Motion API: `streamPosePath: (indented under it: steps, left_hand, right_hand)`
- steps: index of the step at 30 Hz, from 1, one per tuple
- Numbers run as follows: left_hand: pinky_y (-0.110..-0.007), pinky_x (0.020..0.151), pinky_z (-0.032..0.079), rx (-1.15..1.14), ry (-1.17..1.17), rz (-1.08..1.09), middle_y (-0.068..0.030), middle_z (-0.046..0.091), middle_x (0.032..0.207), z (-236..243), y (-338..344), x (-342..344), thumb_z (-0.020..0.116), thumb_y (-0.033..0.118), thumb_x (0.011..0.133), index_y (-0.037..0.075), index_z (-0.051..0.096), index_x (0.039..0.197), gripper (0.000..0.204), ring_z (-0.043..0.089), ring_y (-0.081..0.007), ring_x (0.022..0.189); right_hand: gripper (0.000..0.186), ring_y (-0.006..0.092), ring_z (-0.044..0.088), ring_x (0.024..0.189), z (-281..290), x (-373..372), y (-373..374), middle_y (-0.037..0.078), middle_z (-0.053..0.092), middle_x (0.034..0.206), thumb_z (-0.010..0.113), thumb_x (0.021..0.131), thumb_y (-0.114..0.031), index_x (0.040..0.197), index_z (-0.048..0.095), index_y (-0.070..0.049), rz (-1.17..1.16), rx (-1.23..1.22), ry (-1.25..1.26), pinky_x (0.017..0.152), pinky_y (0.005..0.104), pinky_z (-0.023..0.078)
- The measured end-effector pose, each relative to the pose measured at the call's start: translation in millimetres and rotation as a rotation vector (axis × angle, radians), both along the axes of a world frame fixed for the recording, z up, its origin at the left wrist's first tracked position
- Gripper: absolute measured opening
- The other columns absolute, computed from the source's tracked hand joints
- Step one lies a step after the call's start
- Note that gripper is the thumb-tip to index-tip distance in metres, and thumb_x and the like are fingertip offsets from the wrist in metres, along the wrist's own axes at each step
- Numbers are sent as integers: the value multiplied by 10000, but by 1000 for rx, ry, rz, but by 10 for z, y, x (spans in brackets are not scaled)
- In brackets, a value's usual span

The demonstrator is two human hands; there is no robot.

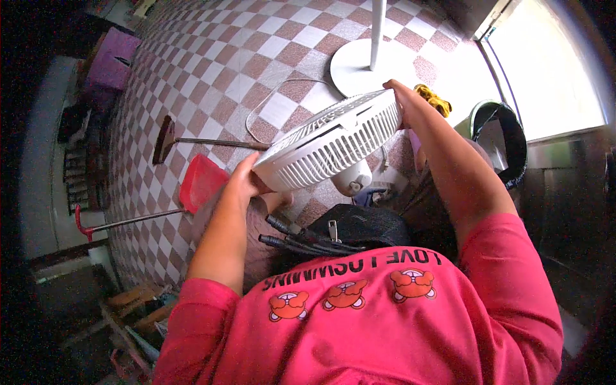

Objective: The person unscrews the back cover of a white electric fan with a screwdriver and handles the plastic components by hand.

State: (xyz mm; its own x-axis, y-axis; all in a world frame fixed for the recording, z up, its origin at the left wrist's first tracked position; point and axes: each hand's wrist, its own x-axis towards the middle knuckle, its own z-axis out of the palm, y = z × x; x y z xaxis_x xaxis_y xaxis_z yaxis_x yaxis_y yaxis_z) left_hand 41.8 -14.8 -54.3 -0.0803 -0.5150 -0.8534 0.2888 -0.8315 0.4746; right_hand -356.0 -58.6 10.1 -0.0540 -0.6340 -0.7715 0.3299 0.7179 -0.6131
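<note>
Between my hands is a white fan head point(333, 138), its slatted cage tilted and raised in front of my body. My left hand point(247, 178) grips the near left edge of the cage, fingers mostly hidden under it. At the far right edge, my right hand point(403, 102) is closed on the rim. A white rounded motor housing point(351, 179) shows below the cage, on the side toward me. Beyond the cage, a round white base point(350, 64) with an upright white pole point(377, 32) stands on the floor. Any join between pole and fan head is out of sight.
A thin white cord point(253, 115) curves over the checkered tile floor point(212, 70). To the left lie a long-handled brush point(165, 140) and a red dustpan point(202, 183). A dark-lined bin point(507, 138) and a yellow bundle point(433, 101) are at the right. A black bag point(359, 224) rests against me.
</note>
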Motion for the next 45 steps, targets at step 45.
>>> streamPosePath:
  steps: [45]
  left_hand:
    - [-392, 739, 520, -1357, -1075, -401, -178, 664, 949, 410, 454, -935, 655, 170, 882, 55, 688, 1026, 188, 653, -341, 844]
  right_hand:
    - [401, 272, 638, 687, -725, -532, -49, 92, 664, 811, 566, 838, -418, 1024, 612, -65, -97, -9, -5, 659, 480, 509]
